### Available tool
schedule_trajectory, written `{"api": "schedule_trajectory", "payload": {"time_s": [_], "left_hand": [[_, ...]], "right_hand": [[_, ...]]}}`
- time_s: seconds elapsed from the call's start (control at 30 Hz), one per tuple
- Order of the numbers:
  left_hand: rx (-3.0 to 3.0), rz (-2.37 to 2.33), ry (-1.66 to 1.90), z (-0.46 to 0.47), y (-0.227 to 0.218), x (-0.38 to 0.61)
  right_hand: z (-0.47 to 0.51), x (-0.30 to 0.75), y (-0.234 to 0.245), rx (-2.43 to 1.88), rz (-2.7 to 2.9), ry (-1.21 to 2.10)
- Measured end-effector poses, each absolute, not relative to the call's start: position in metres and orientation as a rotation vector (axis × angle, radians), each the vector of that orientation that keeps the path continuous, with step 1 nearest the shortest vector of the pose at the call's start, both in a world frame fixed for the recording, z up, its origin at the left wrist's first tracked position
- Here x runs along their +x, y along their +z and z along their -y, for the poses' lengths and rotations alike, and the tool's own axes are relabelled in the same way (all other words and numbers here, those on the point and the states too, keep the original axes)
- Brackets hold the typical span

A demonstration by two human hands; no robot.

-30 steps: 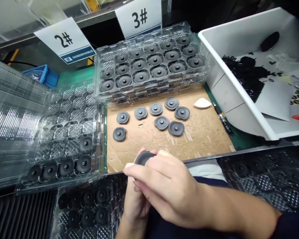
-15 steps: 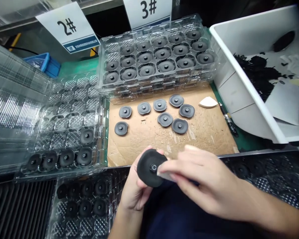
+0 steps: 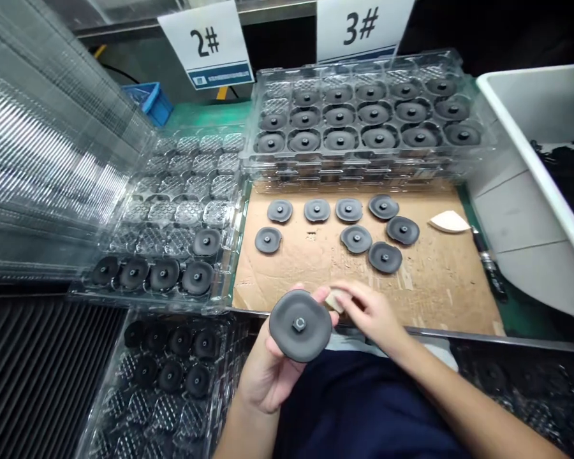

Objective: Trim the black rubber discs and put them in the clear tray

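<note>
My left hand (image 3: pixel 268 376) holds a round grey rubber disc (image 3: pixel 300 326) with a small centre hub, face up, at the near edge of the cardboard sheet (image 3: pixel 440 280). My right hand (image 3: pixel 370 313) is just right of the disc, its fingers pinched on a small pale wedge (image 3: pixel 335 300) beside the disc's rim. Several similar grey discs (image 3: pixel 356 238) lie loose on the cardboard. A clear tray (image 3: pixel 172 223) on the left holds several discs in its near rows.
Stacked clear trays (image 3: pixel 363 121) full of discs stand behind the cardboard under signs 2# (image 3: pixel 205 43) and 3# (image 3: pixel 361 27). A white bin (image 3: pixel 530 159) is at the right, a pale wedge (image 3: pixel 448 222) and a pen-like tool (image 3: pixel 490 271) beside it. Another tray (image 3: pixel 167 376) sits near my lap.
My right hand has drawn back off the disc's face to its right rim, leaving the disc fully uncovered in my left hand. The camera view has shifted left.
</note>
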State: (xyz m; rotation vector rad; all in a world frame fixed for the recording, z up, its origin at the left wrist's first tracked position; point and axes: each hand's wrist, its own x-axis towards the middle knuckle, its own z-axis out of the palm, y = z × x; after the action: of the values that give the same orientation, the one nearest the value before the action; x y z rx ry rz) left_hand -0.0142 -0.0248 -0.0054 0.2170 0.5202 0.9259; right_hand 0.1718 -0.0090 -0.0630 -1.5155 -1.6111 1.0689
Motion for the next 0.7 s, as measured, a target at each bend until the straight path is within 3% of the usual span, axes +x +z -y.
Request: {"api": "schedule_trajectory", "payload": {"time_s": [0.1,0.2,0.37,0.5,0.7], "left_hand": [[0.18,-0.48,0.937,0.025,-0.01,-0.02],[0.181,-0.491,0.943,0.024,-0.011,-0.021],[0.238,-0.596,1.026,0.023,-0.015,-0.025],[0.25,-0.692,1.091,0.026,-0.021,-0.036],[0.175,-0.743,1.167,0.028,-0.027,-0.04]], "right_hand": [[0.01,0.169,-0.06,-1.531,1.663,1.103],[0.002,0.161,-0.012,-1.518,1.644,0.891],[-0.009,0.134,0.043,-0.973,2.132,0.505],[-0.012,0.121,0.036,-1.212,2.178,0.562],[-0.027,0.114,0.002,-1.149,2.022,0.844]]}}
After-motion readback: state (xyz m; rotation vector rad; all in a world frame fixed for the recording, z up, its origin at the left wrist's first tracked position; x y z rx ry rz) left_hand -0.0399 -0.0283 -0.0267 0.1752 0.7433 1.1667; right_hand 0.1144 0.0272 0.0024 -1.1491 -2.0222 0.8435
